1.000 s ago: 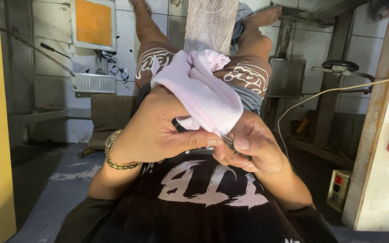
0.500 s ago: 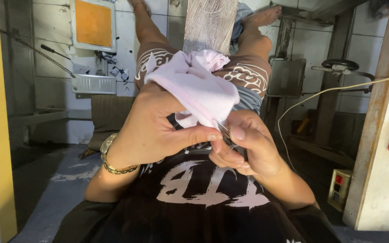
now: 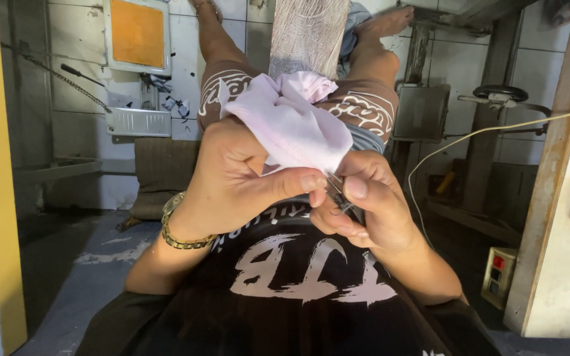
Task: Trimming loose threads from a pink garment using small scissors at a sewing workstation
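Observation:
My left hand [image 3: 239,181], a gold chain bracelet [image 3: 181,231] on its wrist, is pinched on the edge of a pale pink cloth [image 3: 288,122] bunched up above my chest. My right hand [image 3: 364,207] grips a small metal tool [image 3: 338,191], thin like snips or tweezers, with its tip at the cloth's lower edge, right beside my left thumb. The two hands touch. Most of the tool is hidden by my fingers.
My black shirt [image 3: 285,290] with pale lettering fills the bottom and my raised knees in patterned shorts [image 3: 364,109] are behind the cloth. A woven whitish strip [image 3: 308,33] hangs at the top. An orange panel [image 3: 136,33] hangs on the tiled wall, and a cord [image 3: 470,135] runs right.
Both hands have shifted slightly with the cloth; my right fingers have worked the tool along the cloth's edge. The grips are the same.

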